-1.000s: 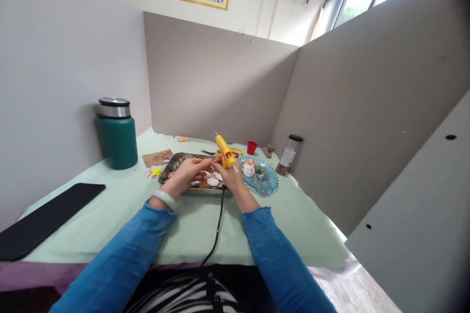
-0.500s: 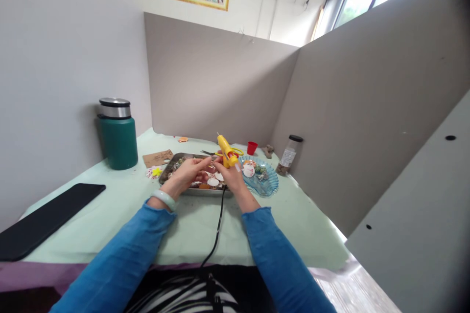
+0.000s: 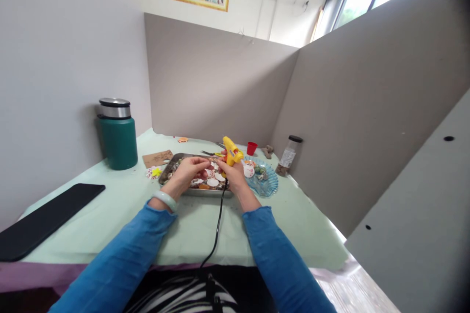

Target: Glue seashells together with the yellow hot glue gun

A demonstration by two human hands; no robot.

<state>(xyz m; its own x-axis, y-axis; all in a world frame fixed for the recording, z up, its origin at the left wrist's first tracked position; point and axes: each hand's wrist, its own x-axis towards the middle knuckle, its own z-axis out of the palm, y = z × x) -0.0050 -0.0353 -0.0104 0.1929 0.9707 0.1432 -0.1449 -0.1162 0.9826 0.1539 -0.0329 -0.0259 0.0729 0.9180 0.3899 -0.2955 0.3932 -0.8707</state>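
A yellow hot glue gun (image 3: 232, 150) is gripped in my right hand (image 3: 235, 177), its nozzle pointing up and away to the left. Its black cord runs down over the table's front edge. My left hand (image 3: 189, 172) is pinched, its fingertips close to my right hand's; whatever lies between them is too small to make out. Both hands are above a metal tray (image 3: 198, 192) full of shells, with white disc-like pieces (image 3: 213, 182) among them.
Right of the tray sits a blue scalloped plate (image 3: 270, 186) with shells, near a red cup (image 3: 251, 147) and a black-lidded jar (image 3: 289, 155). Scissors (image 3: 210, 153) lie behind. Leftward are a cardboard piece (image 3: 157, 158), a green flask (image 3: 118, 139) and a black mat (image 3: 51, 217).
The glue gun and my right hand have shifted slightly right, the nozzle turning a little. My left hand has stayed almost in place, still pinched.
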